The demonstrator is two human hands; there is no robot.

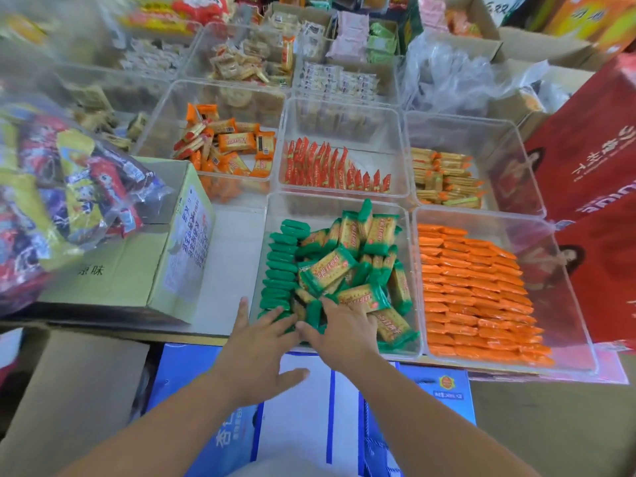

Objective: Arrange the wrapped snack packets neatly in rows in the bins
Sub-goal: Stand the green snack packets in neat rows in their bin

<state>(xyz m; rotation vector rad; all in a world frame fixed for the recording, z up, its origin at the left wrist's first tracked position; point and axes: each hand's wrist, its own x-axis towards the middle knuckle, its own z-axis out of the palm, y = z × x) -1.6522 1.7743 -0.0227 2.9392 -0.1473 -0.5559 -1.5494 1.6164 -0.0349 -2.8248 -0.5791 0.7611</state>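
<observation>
- Head view: a person's left hand (261, 342) and right hand (340, 333) reach into the near-centre clear bin (303, 210) on a cluttered table.
- Left hand: fingers straight and spread apart, gripping nothing; the fingertips touch the near end of the green packet row (282, 266) at the bin's near-left corner.
- Right hand: just beside the left, fingers spread and lying flat on the loose green biscuit packets (347, 266); nothing is pinched, though the fingertips are slightly blurred.
- Green packet row: packets stand on edge in one line along the bin's left wall, running near to far.
- Loose green biscuit packets: a tilted, overlapping heap fills the centre and right of the same bin.
- Near-right bin (481, 218): orange packets (475, 294) lie in tidy rows.
- Middle bin, beyond the green one: red packets (330, 166) stand on edge in rows.
- Far-left bin: orange biscuit packets (227, 146) in a loose jumble.
- Far-right bin: tan and orange packets (444, 180), stacked.
- Left of the bins: a cardboard box (137, 270) with a clear bag of mixed snacks (62, 201) lying on it.
- Right edge: a red carton (592, 149).
</observation>
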